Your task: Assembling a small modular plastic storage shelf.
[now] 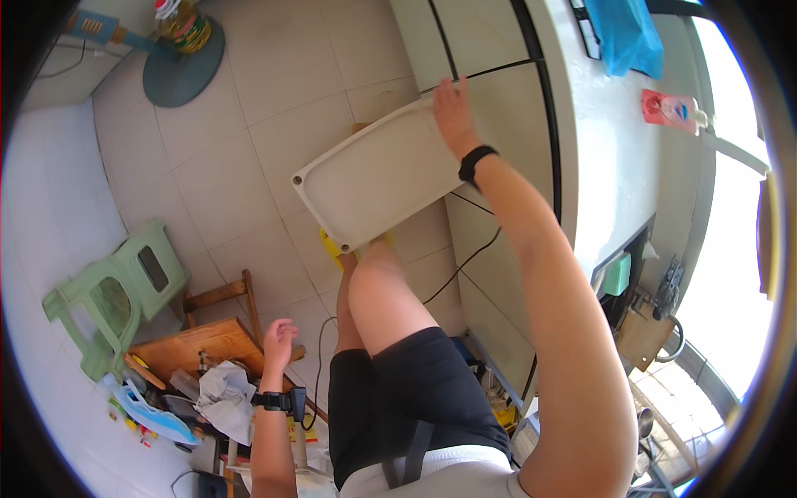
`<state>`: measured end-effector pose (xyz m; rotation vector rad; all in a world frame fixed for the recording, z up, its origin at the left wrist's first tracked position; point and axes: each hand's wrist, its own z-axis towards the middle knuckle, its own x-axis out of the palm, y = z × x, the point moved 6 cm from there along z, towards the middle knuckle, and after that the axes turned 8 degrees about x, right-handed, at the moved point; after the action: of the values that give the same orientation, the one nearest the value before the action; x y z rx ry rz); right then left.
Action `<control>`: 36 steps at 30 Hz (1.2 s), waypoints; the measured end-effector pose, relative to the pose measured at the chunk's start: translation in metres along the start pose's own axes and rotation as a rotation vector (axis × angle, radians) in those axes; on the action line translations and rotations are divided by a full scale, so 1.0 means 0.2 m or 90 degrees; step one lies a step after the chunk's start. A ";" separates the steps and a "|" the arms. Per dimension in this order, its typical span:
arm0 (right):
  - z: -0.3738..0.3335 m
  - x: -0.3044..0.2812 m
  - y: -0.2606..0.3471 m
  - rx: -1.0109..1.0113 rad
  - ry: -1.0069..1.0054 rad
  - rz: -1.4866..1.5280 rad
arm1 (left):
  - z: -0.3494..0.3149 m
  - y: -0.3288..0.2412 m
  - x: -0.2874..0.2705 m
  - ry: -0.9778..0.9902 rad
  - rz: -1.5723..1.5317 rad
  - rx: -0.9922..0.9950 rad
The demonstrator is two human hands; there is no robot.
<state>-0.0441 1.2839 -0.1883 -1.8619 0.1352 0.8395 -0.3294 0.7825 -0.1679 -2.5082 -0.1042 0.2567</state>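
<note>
**Inspector:** Report the far-left items.

**Operator:** A pale-green plastic stool with cut-out sides is at the wall. Right of it, a crumpled white plastic bag lies by a brown wooden board.

**Inspector:** State of your left hand?

**Operator:** Released. Its fingers are loosely curled around nothing visible, near the right edge of the board.

**Inspector:** Position of the workpiece?

**Operator:** The off-white rectangular tray with a raised rim is ahead of my knees, its lower-left corner overlapping a yellow slipper in view.

**Inspector:** And your right hand?

**Operator:** At the tray's right end, fingers extended, beside the pale cabinet front. I cannot tell whether it grasps the rim.

**Inspector:** Far right?

**Operator:** A pinkish-red pump bottle on the glossy white countertop.
</note>
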 end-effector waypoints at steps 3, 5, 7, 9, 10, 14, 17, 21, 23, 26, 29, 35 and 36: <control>0.13 0.17 -0.02 0.028 0.079 -0.001 | -0.05 0.11 -0.02 -0.011 -0.003 -0.020; 0.20 0.21 -0.01 -0.016 0.229 0.250 | -0.08 0.18 -0.04 -0.037 -0.036 -0.034; 0.23 0.27 -0.04 -0.034 0.182 0.237 | -0.09 0.21 -0.01 -0.040 -0.069 -0.046; 0.24 0.27 -0.05 -0.051 0.135 0.230 | -0.10 0.22 0.00 -0.047 -0.097 -0.056; 0.22 0.27 -0.04 -0.070 0.115 0.220 | -0.10 0.21 0.00 -0.039 -0.085 -0.055; 0.23 0.24 -0.06 -0.049 0.139 0.289 | -0.10 0.21 0.01 -0.030 -0.081 -0.036; 0.24 0.23 -0.07 -0.034 0.187 0.318 | -0.09 0.19 0.00 -0.029 -0.079 -0.042; 0.22 0.19 -0.09 -0.027 0.153 0.298 | -0.08 0.22 -0.03 -0.032 -0.108 -0.051; 0.22 0.19 -0.09 -0.022 0.186 0.319 | -0.07 0.22 -0.04 -0.028 -0.074 -0.065; 0.23 0.19 -0.08 -0.015 0.225 0.330 | -0.06 0.23 -0.05 -0.025 -0.064 -0.062; 0.24 0.19 -0.09 0.040 0.246 0.350 | -0.04 0.23 -0.04 -0.042 -0.097 -0.037; 0.29 0.23 -0.13 0.078 0.401 0.322 | 0.08 0.23 0.01 -0.021 -0.040 -0.007; 0.31 0.24 -0.11 0.076 0.397 0.318 | 0.13 0.24 0.02 -0.024 -0.045 -0.006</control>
<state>-0.0288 1.3602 -0.2131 -1.9454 1.0494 0.5252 -0.3309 0.7584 -0.2184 -2.5046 -0.2099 0.2739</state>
